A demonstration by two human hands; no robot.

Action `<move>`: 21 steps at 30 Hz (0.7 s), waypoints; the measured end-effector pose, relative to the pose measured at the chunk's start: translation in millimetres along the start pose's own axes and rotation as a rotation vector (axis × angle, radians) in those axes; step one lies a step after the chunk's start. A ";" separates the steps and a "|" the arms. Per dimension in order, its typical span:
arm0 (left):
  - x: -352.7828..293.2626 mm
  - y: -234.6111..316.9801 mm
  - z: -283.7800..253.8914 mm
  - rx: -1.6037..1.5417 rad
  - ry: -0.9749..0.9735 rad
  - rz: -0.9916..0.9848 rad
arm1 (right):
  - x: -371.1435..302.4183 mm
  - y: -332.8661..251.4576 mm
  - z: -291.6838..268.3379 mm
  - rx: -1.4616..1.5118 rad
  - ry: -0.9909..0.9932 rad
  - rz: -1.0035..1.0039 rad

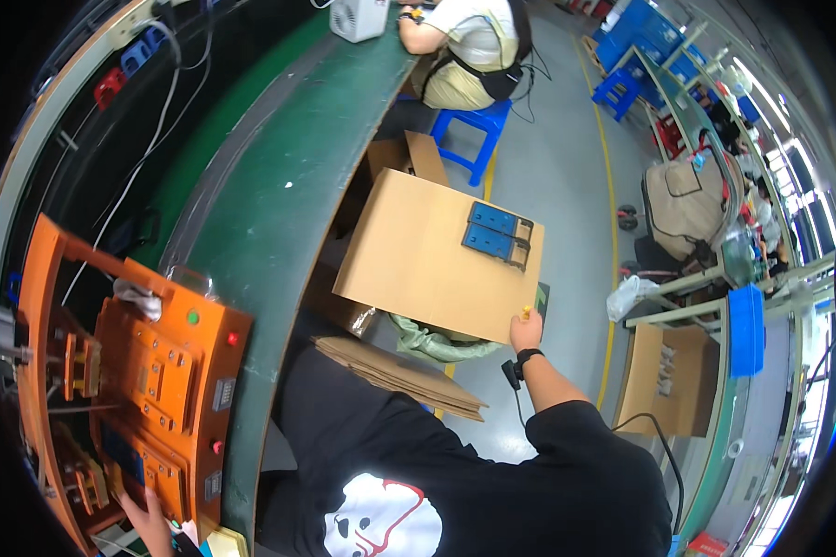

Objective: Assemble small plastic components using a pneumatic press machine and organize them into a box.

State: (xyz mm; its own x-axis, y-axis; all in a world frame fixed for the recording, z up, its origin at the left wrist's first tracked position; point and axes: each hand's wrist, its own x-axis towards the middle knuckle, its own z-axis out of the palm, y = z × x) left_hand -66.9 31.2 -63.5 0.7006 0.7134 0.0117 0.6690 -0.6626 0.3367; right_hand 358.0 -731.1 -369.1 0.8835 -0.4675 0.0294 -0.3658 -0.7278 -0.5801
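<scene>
My right hand is closed at the near right corner of a flat cardboard sheet. A small yellow piece, too small to name, pokes out of its fingers. Farther up the sheet lie two blue rectangular panels with dark frame parts beside them. On the left, my left hand reaches to the lower fixture of an orange press-like machine. Its fingers are apart, near a dark blue panel seated in that fixture. Whether the fingertips touch the panel, I cannot tell.
A green workbench runs along my left. Folded cardboard and a green bag sit below the sheet. Ahead, another person sits on a blue stool. To the right are an open carton and a blue bin.
</scene>
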 end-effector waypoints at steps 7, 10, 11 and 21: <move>-47.6 145.0 17.5 -0.115 0.268 0.281 | 110.9 15.2 9.6 -0.247 -0.026 -0.121; -54.4 150.9 34.0 -0.093 0.379 0.227 | 155.7 -19.8 13.0 -0.350 -0.125 -0.020; -52.5 155.0 41.3 -0.087 0.377 0.215 | 168.0 -26.7 14.9 -0.403 -0.136 -0.017; -56.5 102.7 72.4 -0.454 0.573 -0.249 | 211.9 -53.4 48.8 -0.751 -0.473 -0.096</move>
State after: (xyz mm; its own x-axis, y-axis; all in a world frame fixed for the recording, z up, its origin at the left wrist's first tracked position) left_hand -19.9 -93.6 -97.7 0.2228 0.9177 0.3290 0.5362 -0.3972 0.7448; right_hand 579.0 -766.8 -371.6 0.8879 -0.2526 -0.3845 -0.2326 -0.9676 0.0984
